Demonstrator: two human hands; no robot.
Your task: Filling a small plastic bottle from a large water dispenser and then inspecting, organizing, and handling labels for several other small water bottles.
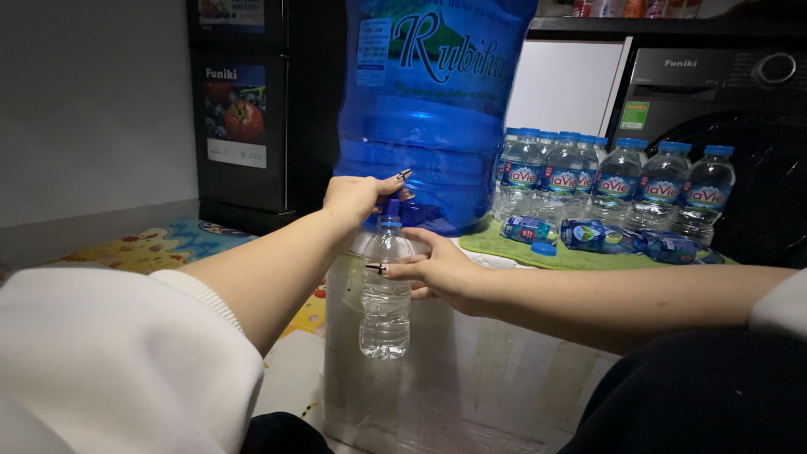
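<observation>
— See how the left hand (pixel 360 198) sits on the tap (pixel 392 210) at the foot of the big blue water jug (pixel 429 109)? Fingers curled over it, thumb out on top, pressing.

— And the right hand (pixel 437 273) has the small clear bottle (pixel 385 290), fingers wrapped round its upper body, holding it upright with the mouth just under the spout.

— That's the part to get right, I'd say. Keep the neck straight below the tap, touching or nearly so, so nothing runs down the outside onto the white stand (pixel 471 370).

— The bottle hangs in the air, mind. No support beneath it. As it gets heavier the grip should stay firm and level.

— I can't tell how high the water stands in it; the plastic is too clear against that pale stand.

— Then watching the shoulder of the bottle seems wise, and easing the tap before the neck.

— Plenty more on the green cloth (pixel 504 244): a row of small capped bottles (pixel 614 181), a few lying flat.
</observation>
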